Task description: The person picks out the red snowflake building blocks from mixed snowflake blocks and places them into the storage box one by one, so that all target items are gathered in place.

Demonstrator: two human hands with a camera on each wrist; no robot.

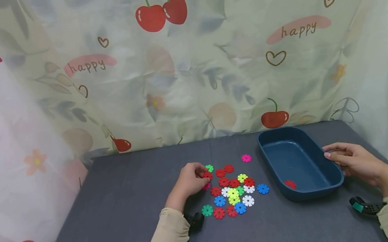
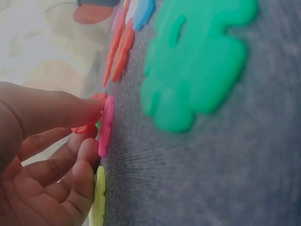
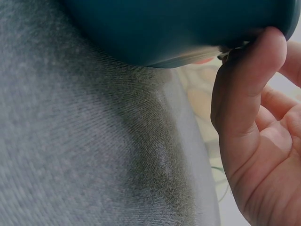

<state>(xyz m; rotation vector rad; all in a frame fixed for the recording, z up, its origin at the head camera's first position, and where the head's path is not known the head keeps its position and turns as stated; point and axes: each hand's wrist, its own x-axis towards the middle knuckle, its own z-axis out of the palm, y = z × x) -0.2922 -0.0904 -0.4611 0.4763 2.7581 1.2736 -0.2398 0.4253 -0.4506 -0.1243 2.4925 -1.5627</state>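
My left hand (image 1: 190, 180) pinches a red notched plastic disc (image 2: 86, 128) between thumb and fingertips, at the left side of a scattered group of such discs. Right below those fingertips is a pink disc (image 2: 106, 126), and a yellow disc (image 2: 97, 200) lies by the lower fingers in the left wrist view. On the right, my right hand (image 1: 359, 162) holds the right rim of a deep blue plastic tray (image 1: 336, 176), its thumb (image 3: 247, 84) against the wall. Inside the tray lies one red disc (image 1: 290, 184).
Several red, white, blue, yellow and green discs lie loosely, some overlapping, on the dark grey tabletop (image 1: 136, 216). A pink disc (image 1: 246, 158) lies apart at the back, and a blue disc (image 1: 263, 188) sits near the tray. A printed curtain (image 1: 186, 75) hangs behind the table.
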